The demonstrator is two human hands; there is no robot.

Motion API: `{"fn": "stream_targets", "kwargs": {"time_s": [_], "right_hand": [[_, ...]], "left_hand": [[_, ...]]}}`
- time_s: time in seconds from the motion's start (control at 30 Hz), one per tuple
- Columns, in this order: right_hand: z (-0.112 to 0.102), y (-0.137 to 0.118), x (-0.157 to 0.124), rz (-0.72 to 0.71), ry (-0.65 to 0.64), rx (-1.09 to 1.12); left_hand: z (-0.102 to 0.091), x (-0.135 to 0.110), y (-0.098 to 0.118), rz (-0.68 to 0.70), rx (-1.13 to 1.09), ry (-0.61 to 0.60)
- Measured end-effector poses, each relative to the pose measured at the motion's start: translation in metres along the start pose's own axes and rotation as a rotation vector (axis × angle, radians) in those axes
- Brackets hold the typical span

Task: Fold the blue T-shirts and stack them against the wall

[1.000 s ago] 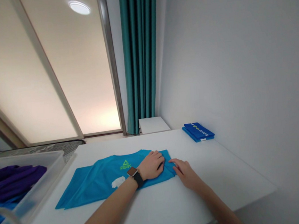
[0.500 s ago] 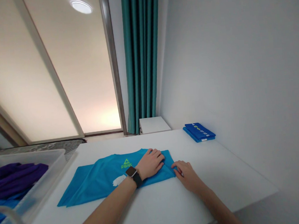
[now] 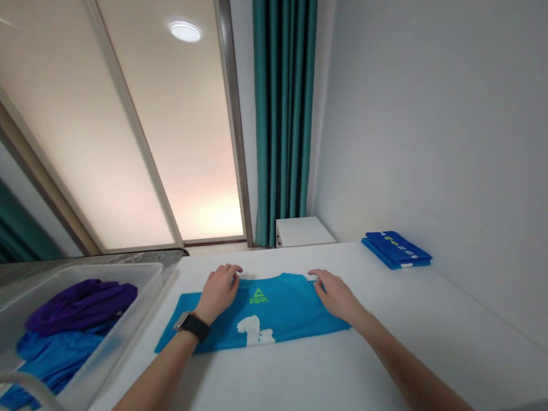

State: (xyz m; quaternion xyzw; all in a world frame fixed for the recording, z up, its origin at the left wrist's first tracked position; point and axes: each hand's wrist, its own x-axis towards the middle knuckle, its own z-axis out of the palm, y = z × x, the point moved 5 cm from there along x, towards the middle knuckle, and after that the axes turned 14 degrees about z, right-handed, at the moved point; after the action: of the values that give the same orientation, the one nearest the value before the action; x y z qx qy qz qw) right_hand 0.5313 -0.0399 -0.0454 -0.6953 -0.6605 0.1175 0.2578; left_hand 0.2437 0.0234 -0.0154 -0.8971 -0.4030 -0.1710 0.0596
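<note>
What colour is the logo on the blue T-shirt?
The PEAK logo is lime green, clearest in the head view.

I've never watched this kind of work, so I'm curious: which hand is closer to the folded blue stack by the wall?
The right hand is nearer: it rests at the edge of the blue T-shirt, to the left of the folded blue stack. The left hand is farther, across the shirt.

Turquoise T-shirt [image 3: 283, 313], lime-green logo [image 3: 258, 296], white print [image 3: 253, 331], purple garment [image 3: 81, 305] and bright blue garment [image 3: 52, 360] in clear bin [image 3: 139, 307] at left, royal-blue folded cloth [image 3: 395, 249] far right, teal curtain [image 3: 284, 102]
</note>
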Motion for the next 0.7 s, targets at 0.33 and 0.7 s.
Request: {"fn": "stream_targets", "kwargs": {"time_s": [0.33, 0.7], "right_hand": [[0.042, -0.013, 0.031, 0.16, -0.015, -0.225], [0.05, -0.014, 0.026, 0.013, 0.042, -0.245]], "left_hand": [[0.001, -0.049, -0.054, -0.207, 0.046, -0.045], [0.008, -0.055, -0.061, -0.316, -0.148, -0.014]]}}
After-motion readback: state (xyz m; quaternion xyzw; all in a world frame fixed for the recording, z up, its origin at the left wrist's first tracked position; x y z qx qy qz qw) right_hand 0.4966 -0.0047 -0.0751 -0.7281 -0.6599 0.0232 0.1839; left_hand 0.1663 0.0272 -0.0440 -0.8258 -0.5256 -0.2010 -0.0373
